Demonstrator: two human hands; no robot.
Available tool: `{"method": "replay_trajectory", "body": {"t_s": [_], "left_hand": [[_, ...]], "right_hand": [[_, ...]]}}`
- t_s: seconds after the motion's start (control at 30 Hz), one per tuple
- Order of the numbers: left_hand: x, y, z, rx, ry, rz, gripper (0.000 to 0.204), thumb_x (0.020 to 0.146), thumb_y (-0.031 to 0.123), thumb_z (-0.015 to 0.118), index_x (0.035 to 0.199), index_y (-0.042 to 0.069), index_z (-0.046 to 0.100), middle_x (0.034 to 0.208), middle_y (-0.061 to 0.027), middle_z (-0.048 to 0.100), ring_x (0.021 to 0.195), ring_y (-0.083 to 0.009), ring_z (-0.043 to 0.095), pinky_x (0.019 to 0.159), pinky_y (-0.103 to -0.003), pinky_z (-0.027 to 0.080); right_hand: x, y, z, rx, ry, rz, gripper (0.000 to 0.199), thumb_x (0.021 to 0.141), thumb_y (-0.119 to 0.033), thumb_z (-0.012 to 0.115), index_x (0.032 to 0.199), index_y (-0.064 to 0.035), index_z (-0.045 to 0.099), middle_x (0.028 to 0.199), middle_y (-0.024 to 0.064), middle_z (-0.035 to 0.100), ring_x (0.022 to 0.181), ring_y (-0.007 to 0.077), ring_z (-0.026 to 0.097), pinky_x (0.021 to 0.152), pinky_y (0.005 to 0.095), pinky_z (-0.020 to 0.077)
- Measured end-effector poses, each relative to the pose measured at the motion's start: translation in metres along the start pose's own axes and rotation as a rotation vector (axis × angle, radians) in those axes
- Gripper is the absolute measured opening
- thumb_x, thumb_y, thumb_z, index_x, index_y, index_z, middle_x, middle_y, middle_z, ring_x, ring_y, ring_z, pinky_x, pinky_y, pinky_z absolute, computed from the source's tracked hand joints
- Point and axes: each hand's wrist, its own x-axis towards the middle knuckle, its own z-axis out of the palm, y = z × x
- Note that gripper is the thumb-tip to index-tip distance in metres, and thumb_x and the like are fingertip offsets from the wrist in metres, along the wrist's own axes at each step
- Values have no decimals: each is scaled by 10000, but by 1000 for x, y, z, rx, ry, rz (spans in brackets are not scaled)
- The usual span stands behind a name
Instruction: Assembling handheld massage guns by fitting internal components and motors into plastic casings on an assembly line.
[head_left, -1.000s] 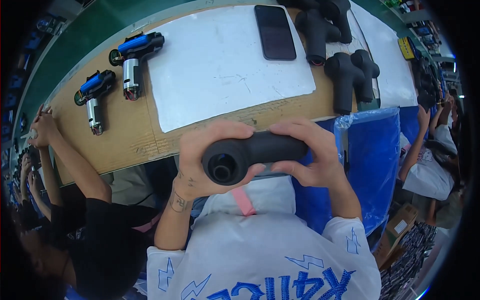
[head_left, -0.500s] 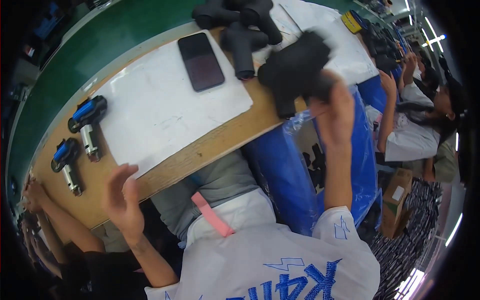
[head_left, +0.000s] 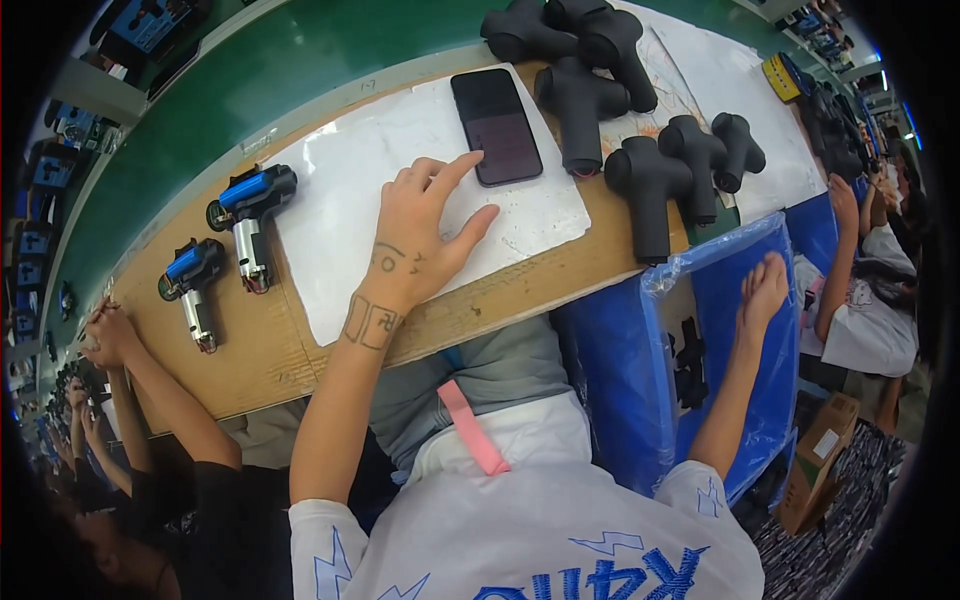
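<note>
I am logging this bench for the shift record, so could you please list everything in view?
Phone: one, black, on the white sheet.
White sheet: one, on the wooden bench.
Assembled massage guns: about six, black, bench's right end.
Unfinished blue-bodied guns: two, bench's left end.
Blue plastic-lined bin: one, below the bench edge.
Cardboard box: one, brown, far right.
Co-workers' arms: both sides.
Left hand: flat on the sheet, forefinger at the phone.
Right hand: empty, over the bin.
</note>
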Motion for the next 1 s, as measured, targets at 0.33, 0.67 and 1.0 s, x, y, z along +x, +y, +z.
{"method": "replay_trajectory", "body": {"t_s": [0.33, 0.67, 1.0], "left_hand": [[-2, 3, 6, 253, -20, 98, 559, 906, 381, 767, 1377, 111, 636, 1092, -108, 588, 985, -279, 567, 861, -414, 419], [0, 5, 11, 205, 12, 66, 660, 905, 416, 761, 1436, 78, 562, 1144, -128, 591, 1012, -296, 562, 880, -423, 413], [-2, 6, 13, 219, 10, 38, 661, 911, 408, 758, 1464, 105, 562, 1112, -115, 589, 1012, -272, 555, 917, -413, 401]], "right_hand": [[-83, 178, -92, -1185, -367, 83, 442, 924, -298, 721, 1264, -25, 646, 1167, 293, 672, 1191, 436, 623, 1003, 478, 509], [-142, 333, -119, -1731, -844, -45, 542, 998, -307, 566, 1440, -15, 456, 1503, 265, 482, 1299, 594, 483, 986, 670, 463], [-101, 217, -65, -1267, -651, 75, 270, 915, -220, 664, 1049, 14, 660, 974, 231, 726, 913, 405, 706, 899, 478, 539]]}}
